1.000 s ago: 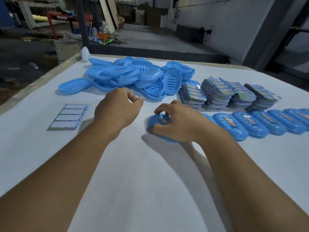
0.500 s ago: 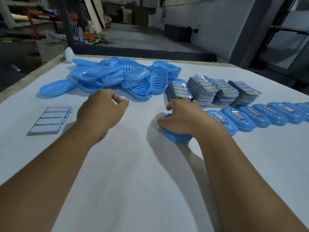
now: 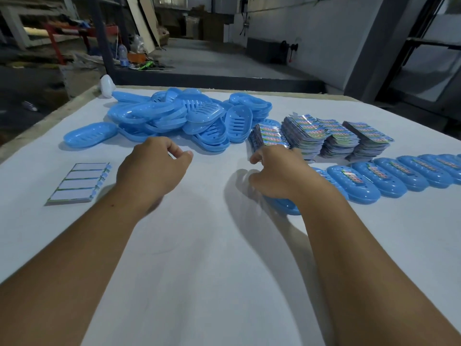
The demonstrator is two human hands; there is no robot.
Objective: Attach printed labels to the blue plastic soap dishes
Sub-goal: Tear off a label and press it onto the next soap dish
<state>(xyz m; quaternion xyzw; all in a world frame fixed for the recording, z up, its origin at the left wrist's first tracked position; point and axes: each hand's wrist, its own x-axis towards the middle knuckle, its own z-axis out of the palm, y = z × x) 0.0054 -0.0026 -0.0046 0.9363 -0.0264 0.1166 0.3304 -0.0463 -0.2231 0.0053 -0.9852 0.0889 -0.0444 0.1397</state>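
My right hand grips a blue soap dish lying on the white table, at the left end of a row of labelled blue dishes running to the right. Most of the held dish is hidden under my fingers. My left hand hovers over the table with its fingers loosely curled and nothing in it, just in front of a pile of unlabelled blue soap dishes. Stacks of printed labels stand behind my right hand.
A pad of used label backing sheets lies at the left. One lone blue dish sits left of the pile. A white object stands at the table's far left corner. Beyond the far edge is a workshop floor with clutter.
My right hand has slid the dish to the right, up to the row of labelled dishes. My left hand has stayed loosely curled and drifted slightly forward.
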